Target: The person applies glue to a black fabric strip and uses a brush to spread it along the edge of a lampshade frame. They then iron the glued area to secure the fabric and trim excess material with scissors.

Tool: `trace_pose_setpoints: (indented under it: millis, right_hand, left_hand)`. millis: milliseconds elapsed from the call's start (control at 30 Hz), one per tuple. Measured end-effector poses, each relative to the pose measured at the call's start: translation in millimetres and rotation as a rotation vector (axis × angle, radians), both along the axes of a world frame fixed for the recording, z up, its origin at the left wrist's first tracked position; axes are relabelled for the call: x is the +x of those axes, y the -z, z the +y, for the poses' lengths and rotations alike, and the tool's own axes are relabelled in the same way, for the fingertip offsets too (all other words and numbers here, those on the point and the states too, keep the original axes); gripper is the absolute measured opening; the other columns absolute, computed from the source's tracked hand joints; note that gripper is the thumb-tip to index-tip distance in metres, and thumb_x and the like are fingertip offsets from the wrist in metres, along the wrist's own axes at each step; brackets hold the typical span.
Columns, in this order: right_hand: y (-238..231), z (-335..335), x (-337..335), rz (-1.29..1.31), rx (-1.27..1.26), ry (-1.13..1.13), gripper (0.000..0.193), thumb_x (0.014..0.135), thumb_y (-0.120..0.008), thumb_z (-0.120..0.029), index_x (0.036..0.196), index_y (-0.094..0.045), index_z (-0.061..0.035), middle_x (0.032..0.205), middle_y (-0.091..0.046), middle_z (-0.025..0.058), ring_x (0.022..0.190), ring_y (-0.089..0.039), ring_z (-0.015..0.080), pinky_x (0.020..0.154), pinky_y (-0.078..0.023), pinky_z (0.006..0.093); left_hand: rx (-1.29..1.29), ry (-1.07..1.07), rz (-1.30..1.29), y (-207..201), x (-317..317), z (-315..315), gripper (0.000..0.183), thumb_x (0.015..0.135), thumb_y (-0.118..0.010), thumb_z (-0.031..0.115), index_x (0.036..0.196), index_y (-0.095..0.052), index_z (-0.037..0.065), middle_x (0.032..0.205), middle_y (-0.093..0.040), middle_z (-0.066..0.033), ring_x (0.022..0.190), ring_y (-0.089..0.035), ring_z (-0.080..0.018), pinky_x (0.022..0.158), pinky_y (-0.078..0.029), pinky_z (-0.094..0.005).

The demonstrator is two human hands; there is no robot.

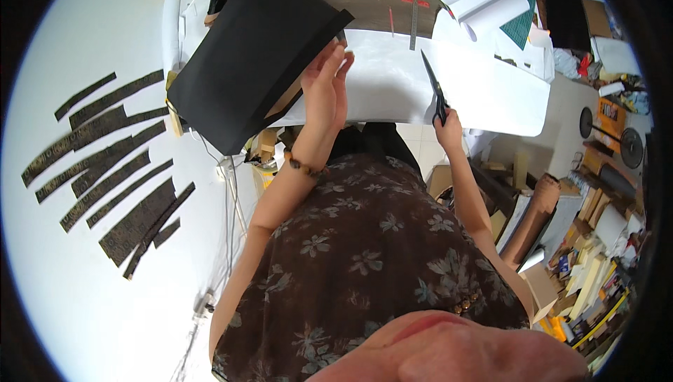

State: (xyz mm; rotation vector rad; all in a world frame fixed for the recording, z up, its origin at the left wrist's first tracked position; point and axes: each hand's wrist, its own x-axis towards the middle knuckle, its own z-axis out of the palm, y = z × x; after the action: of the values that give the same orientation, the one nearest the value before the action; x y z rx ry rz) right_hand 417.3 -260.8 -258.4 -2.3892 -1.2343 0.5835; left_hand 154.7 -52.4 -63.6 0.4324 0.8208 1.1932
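Note:
A large black sheet [245, 59] slants across the left end of the table and hangs past its near edge. My left hand [326, 87] is at the sheet's right edge, fingers curled together against it; part of the grip is hidden. A brownish underside shows below that edge. In my right hand [449, 130], by the table's front edge, the fingers are wrapped round the handles of black scissors [434, 89]. Their blades point away from me, over the white tabletop [385, 94] and apart from the sheet.
Beyond the scissors lie a metal ruler [413, 26] and a red pencil [392, 21]. White paper rolls [491, 14] and a green cutting mat [519, 21] occupy the far right. Dark patterned strips [126, 165] are on the white surface at left. Clutter fills the right side.

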Motion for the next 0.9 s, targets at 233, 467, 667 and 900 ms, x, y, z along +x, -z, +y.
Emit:
trace_pose_setpoints:
  millis: [233,467,667,900]
  right_hand:
    - [-97,-8,-8,0.725,0.170,-0.008,0.032,0.084,-0.068,0.000,0.112,-0.054,0.0029,0.094,-0.063,0.0040,0.085,-0.059,0.0098,0.077,-0.048,0.0251]
    - [-135,78,-4,1.559,0.115,-0.248,0.042,0.083,-0.072,-0.008,0.119,-0.059,0.0080,0.082,-0.057,-0.0006,0.072,-0.050,0.0069,0.065,-0.040,0.0207]
    - [-132,106,3,1.634,0.022,-0.435,0.040,0.083,-0.069,-0.005,0.119,-0.059,0.0096,0.079,-0.053,-0.0017,0.068,-0.046,0.0065,0.063,-0.036,0.0200]
    - [-128,125,-4,1.603,0.057,-0.480,0.035,0.085,-0.065,0.001,0.119,-0.059,0.0094,0.082,-0.055,-0.0006,0.071,-0.049,0.0073,0.066,-0.039,0.0204]
  left_hand:
    - [0.045,-0.274,-0.028,-7,25,16,0.016,0.089,-0.069,0.009,0.104,-0.067,0.004,0.100,-0.069,-0.0078,0.091,-0.065,-0.0175,0.088,-0.050,-0.0325]
    - [0.175,-0.473,0.054,9,47,19,0.007,0.090,-0.067,0.009,0.091,-0.070,0.003,0.092,-0.070,-0.0087,0.088,-0.065,-0.0157,0.085,-0.050,-0.0305]
    - [0.161,-0.616,0.069,4,58,12,0.013,0.091,-0.067,0.011,0.082,-0.070,0.002,0.083,-0.070,-0.0088,0.081,-0.065,-0.0152,0.083,-0.049,-0.0281]
    - [0.088,-0.652,0.004,-4,68,12,0.014,0.091,-0.066,0.014,0.083,-0.067,0.003,0.088,-0.070,-0.0096,0.082,-0.064,-0.0160,0.080,-0.049,-0.0291]
